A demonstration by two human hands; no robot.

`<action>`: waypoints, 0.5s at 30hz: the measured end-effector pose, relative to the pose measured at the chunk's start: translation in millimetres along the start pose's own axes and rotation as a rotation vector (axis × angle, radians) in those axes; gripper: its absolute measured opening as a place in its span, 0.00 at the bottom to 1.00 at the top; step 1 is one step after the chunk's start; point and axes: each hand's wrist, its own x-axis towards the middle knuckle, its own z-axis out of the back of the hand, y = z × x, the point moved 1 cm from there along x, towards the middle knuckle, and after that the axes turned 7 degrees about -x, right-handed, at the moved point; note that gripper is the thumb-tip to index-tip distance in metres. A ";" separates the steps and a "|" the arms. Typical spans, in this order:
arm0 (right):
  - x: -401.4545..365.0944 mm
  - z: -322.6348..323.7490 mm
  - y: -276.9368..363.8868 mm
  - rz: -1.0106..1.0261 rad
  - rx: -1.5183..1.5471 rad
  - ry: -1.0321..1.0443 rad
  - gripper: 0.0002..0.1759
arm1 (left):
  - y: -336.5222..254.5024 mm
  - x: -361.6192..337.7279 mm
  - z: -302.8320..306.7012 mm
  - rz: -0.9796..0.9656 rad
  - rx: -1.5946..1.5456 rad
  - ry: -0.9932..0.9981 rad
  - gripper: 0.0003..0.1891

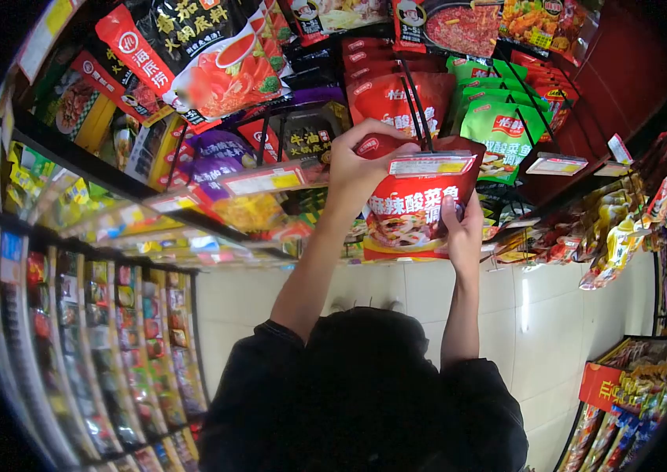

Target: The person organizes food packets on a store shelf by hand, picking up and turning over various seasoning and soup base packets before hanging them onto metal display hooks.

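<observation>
Red packet (410,211) with white writing and a picture of food hangs at the front of a black hook (416,102), in the middle of the rack, and both hands are on it. The left hand (358,161) is up at the top of the packet, with its fingers curled tight around the top edge, just beside a price tag (430,164) that is white and yellow. The right hand (463,232) is lower down on the packet's right side, and its thumb and fingers pinch that edge. More red packets (384,94) hang behind on the same hook. Green packets (506,126) hang just to the right of them. A purple packet (215,165) hangs to the left, and a big black and red packet (192,47) is higher up. Lots of small packets fill the shelves (113,315) on the left side. Below the arms is a white tiled floor (561,315).
</observation>
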 end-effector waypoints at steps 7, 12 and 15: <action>2.2 -0.7 -14.5 0.103 -0.049 -0.010 0.19 | 10.0 -1.7 3.5 -0.009 -0.015 0.038 0.13; 0.4 -1.0 -0.9 0.112 -0.051 -0.022 0.19 | -2.7 2.4 -1.2 -0.083 0.061 0.031 0.11; -3.8 -2.2 2.0 0.063 -0.011 -0.026 0.19 | 3.3 3.6 -2.4 -0.086 0.064 0.060 0.11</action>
